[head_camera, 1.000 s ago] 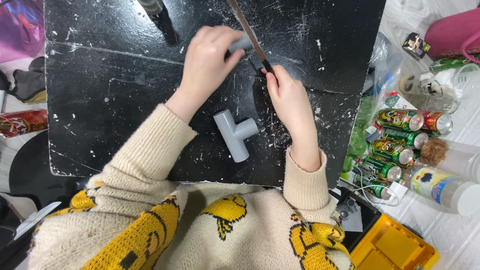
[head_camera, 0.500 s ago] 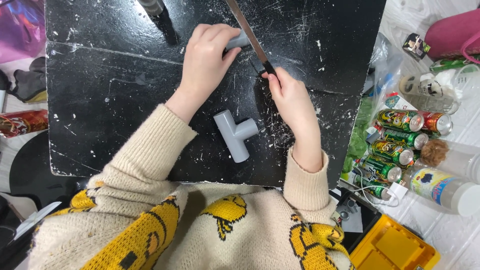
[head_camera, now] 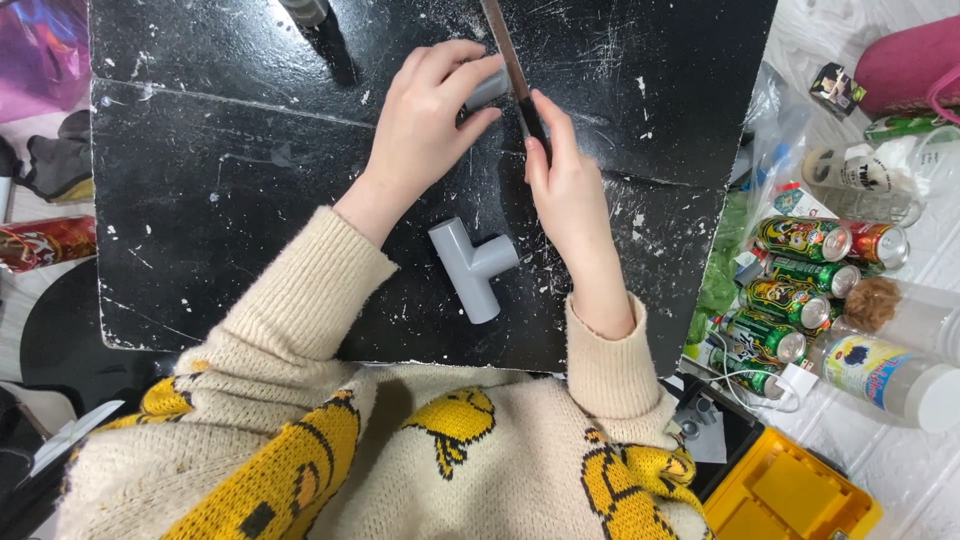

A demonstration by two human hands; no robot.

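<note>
On the scuffed black board (head_camera: 230, 200), the left hand (head_camera: 425, 120) is curling its fingers and thumb around a short grey pipe piece (head_camera: 487, 88), pinning it flat against the surface near the top of the view. Just beside it, the right hand (head_camera: 568, 195) is closing around the dark handle of a narrow saw blade (head_camera: 503, 45), with the forefinger lying straight along the top of the handle and the blade crossing the pipe piece close to the left fingertips. A grey T-shaped fitting (head_camera: 472, 267) is lying loose on the board between the two forearms, touched by neither hand. To do this cut well, I judge the pipe wants holding hard so it is not rolling, the blade kept square to it, the strokes light and long, and the left fingertips kept back from the blade's line. White dust is speckling the board around the cut. Off the board's right edge, green drink cans (head_camera: 790, 300) and a yellow case (head_camera: 790, 495) are sitting well apart from the hands.
</note>
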